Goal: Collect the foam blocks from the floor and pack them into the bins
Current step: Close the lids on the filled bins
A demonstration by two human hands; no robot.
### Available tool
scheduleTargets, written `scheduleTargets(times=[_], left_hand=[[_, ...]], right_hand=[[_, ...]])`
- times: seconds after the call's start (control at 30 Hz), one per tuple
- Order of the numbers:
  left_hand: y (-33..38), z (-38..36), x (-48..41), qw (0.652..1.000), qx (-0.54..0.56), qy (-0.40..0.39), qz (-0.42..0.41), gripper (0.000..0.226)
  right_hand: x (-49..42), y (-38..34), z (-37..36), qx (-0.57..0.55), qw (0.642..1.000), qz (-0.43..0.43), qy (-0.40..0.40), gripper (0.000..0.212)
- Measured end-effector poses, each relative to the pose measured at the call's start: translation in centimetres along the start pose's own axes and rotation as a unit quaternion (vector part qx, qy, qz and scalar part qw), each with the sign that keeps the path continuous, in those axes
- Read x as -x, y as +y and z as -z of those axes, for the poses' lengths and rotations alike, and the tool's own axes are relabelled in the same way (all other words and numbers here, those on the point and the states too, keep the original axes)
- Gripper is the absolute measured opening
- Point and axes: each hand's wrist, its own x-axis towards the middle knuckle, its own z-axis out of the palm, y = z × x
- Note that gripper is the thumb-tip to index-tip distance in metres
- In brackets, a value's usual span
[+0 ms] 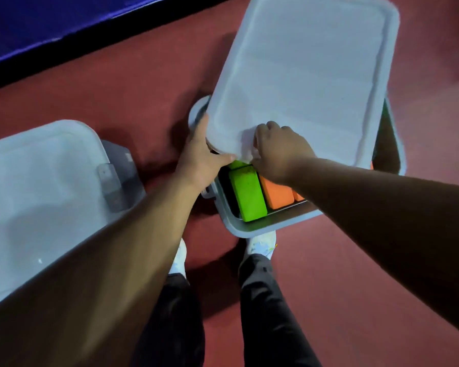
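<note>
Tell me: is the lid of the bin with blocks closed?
Not closed: the lid lies askew over the bin, leaving a green block and an orange block uncovered.

Both hands gripping white lid, bin holding green block

Looks down on a brick-red floor, matte and smooth, spreading to the near, right and far edges of the view. Ends in the far left corner at a deep blue surface, slanting across that corner and faintly glossy, whether mat or wall padding impossible to tell. Shows a black strip along the lower edge of the blue, lying between blue and red. Carries soft dark shadows in the middle of the floor, blurred at their edges. Reads as dim indoor light, paler and pinker toward the far right corner of the floor, deeper red toward the near edge.
</note>
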Motion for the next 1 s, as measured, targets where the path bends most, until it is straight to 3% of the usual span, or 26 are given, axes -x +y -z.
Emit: scheduleTargets(times=[0.17, 0.27, 0.43, 0.6, 0.7, 0.9, 1.0], left_hand=[[1.8, 1.7, 0.8, 0.994, -0.061, 0.081, 0.049, 0.096], [0.8, 2.6, 0.6, 0.988, -0.111, 0.089, 0.06, 0.088], [0.2, 4.1, -0.6, 0.985, -0.126, 0.088, 0.072, 0.07], [0.5, 5.5, -2.8, 0.986, -0.123, 0.077, 0.081, 0.04], [0.3, 6.2, -3.9, 0.985, -0.094, 0.078, 0.118, 0.043], [-0.5, 6.0, -3.2, 0.989, -0.109, 0.033, 0.091, 0.036], [-2.1, 6.1, -2.2, 0.986, -0.117, 0.003, 0.121, 0.069]], right_hand=[[-0.1, -3.8, -5.2, -0.016, 0.998, -0.05, 0.039, 0.038], [-0.6, -6.5, -7.5, -0.012, 0.997, -0.056, 0.048, 0.03], [-2.1, -8.7, -7.1, -0.163, 0.977, -0.136, 0.032, 0.041], [-4.8, -10.4, -6.6, -0.255, 0.951, -0.164, 0.058, 0.018], [-6.1, -10.7, -6.7, -0.272, 0.944, -0.185, 0.027, 0.023], [-5.8, -9.9, -7.0, -0.263, 0.951, -0.165, -0.005, 0.036], [-5.7, -9.6, -6.3, -0.28, 0.95, -0.138, -0.026, 0.036]])
